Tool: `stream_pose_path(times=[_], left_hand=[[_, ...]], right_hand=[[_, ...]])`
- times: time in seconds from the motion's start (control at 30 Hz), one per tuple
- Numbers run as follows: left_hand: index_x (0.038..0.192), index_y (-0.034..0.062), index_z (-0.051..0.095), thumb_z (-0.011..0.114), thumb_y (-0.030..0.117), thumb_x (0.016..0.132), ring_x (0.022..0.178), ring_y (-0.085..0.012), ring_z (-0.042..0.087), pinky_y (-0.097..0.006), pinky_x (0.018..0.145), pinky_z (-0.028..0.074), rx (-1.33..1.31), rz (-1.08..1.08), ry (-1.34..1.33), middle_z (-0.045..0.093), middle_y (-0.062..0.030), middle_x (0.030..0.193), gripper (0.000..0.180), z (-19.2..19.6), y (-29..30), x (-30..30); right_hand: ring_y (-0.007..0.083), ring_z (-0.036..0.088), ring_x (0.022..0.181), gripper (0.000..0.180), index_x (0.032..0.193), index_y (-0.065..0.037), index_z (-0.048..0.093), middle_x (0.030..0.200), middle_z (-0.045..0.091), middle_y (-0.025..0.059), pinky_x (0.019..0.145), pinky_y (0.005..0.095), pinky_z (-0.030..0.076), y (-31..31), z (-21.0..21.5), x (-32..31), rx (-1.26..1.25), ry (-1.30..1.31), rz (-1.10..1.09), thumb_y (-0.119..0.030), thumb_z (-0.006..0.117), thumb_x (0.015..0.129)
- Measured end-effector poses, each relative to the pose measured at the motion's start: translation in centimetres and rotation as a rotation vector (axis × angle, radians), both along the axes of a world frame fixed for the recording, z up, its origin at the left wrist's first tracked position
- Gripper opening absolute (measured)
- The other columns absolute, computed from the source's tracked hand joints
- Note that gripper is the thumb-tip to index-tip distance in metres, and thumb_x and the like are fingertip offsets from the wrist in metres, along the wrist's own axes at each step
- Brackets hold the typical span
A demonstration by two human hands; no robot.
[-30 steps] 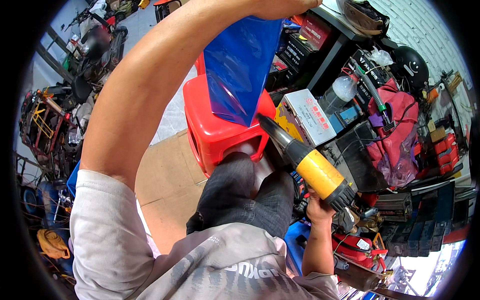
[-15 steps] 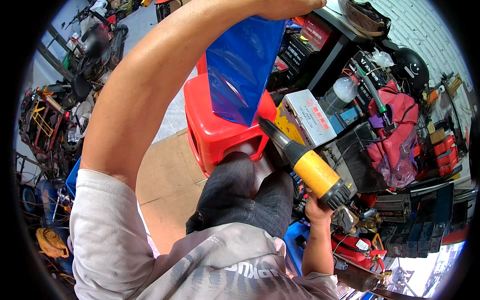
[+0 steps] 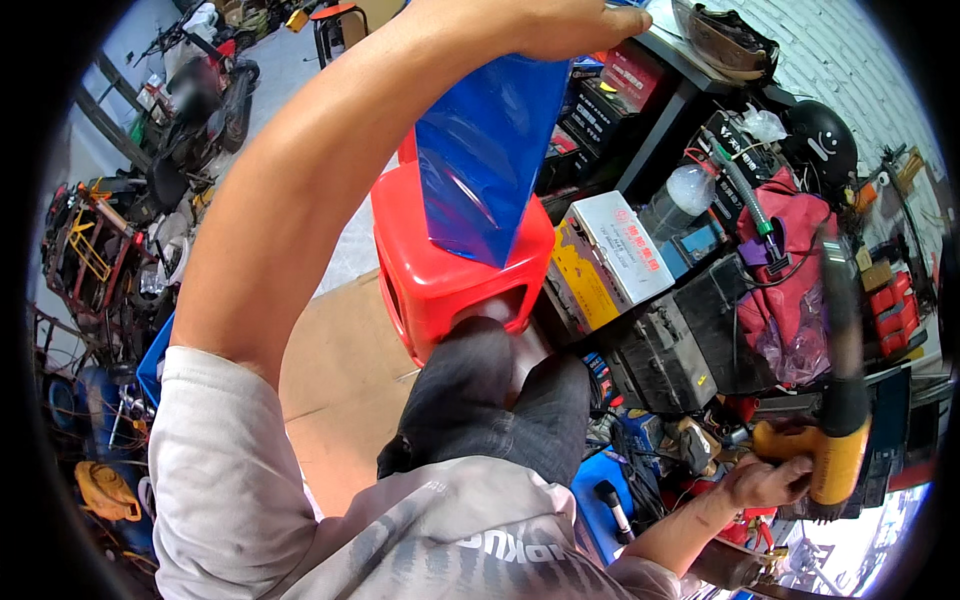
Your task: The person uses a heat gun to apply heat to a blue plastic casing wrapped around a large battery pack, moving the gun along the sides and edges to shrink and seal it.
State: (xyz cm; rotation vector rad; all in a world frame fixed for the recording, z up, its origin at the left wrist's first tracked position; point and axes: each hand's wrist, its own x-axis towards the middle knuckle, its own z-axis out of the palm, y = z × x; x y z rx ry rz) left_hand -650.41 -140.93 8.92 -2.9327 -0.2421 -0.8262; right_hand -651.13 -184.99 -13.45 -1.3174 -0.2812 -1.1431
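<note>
My left arm reaches up and across, and my left hand [image 3: 575, 30] grips the top of a tilted block in shiny blue plastic film [image 3: 480, 150]; the upper picture edge cuts off part of the grip. The block's lower corner rests on a red plastic stool [image 3: 455, 290] in front of my knees. Far out to the right, my right hand [image 3: 770, 484] is closed round the handle of a yellow heat gun [image 3: 840, 465]. Its dark nozzle points away from me, apart from the blue block, and is slightly blurred.
Beside the stool stand a white-and-yellow box [image 3: 620, 248] and a black battery case [image 3: 660, 355]. A red bag [image 3: 790, 255] and a black helmet [image 3: 822, 135] lie further right. Cardboard [image 3: 335, 370] covers the floor at left. A blue tray [image 3: 600, 500] sits by my right thigh.
My right hand has swung the heat gun away from the blue block, out to the right, and its nozzle has turned away from the block. My left hand stays on the block.
</note>
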Motion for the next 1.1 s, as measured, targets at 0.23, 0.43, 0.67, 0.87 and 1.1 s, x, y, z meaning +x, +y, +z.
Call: stream_pose_path(times=[0.23,0.43,0.67,0.87,1.1], left_hand=[[0.114,0.0087,0.077,0.049,0.054,0.102,0.105,-0.0438,0.07,-0.05,0.095,0.054,-0.01,-0.169,-0.075,0.075,-0.025,0.106,0.055,-0.4,1.1,-0.1],[0.108,0.0082,0.079,0.056,0.052,0.102,0.099,-0.0393,0.072,-0.046,0.088,0.056,-0.06,-0.055,0.027,0.075,-0.0229,0.1,0.05,0.7,3.7,0.9],[0.104,0.0026,0.078,0.054,0.064,0.102,0.091,-0.025,0.072,-0.039,0.081,0.054,-0.337,-0.074,-0.088,0.076,-0.0155,0.093,0.066,-1.8,4.4,0.0],[0.102,0.0025,0.078,0.053,0.062,0.104,0.086,-0.0245,0.071,-0.04,0.078,0.053,-0.407,0.009,0.012,0.075,-0.0154,0.089,0.064,-1.1,5.6,1.5],[0.099,0.0015,0.078,0.053,0.056,0.104,0.083,-0.0291,0.071,-0.041,0.077,0.054,-0.34,-0.089,-0.044,0.074,-0.0184,0.086,0.06,-1.2,4.6,0.4]], right_hand=[[0.0201,0.062,0.091,0.053,0.131,-0.002,0.054,0.111,0.064,0.0119,0.084,0.0362,0.054,-1.9,1.4,0.0,0.21,0.161,0.67,-0.048,0.062,0.105],[0.0265,0.07,0.1,0.042,0.132,0.001,0.059,0.118,0.07,0.0177,0.078,0.0368,0.06,0.9,-2.8,-0.9,0.001,0.215,0.542,-0.024,0.073,0.101],[0.0317,0.07,0.107,0.031,0.115,0.0,0.068,0.115,0.071,0.0149,0.096,0.0407,0.053,3.4,-7.0,-2.5,-1.03,0.308,0.305,-0.007,0.076,0.086],[0.0362,0.07,0.079,0.026,0.094,-0.002,0.069,0.09,0.069,0.0158,0.071,0.042,0.056,7.5,-5.3,-1.5,-0.98,0.067,0.377,-0.01,0.077,0.071],[0.0356,0.071,0.083,0.024,0.094,-0.002,0.07,0.091,0.07,0.0153,0.075,0.0405,0.056,7.7,-6.4,-0.4,-0.996,0.139,0.373,-0.009,0.078,0.072]])
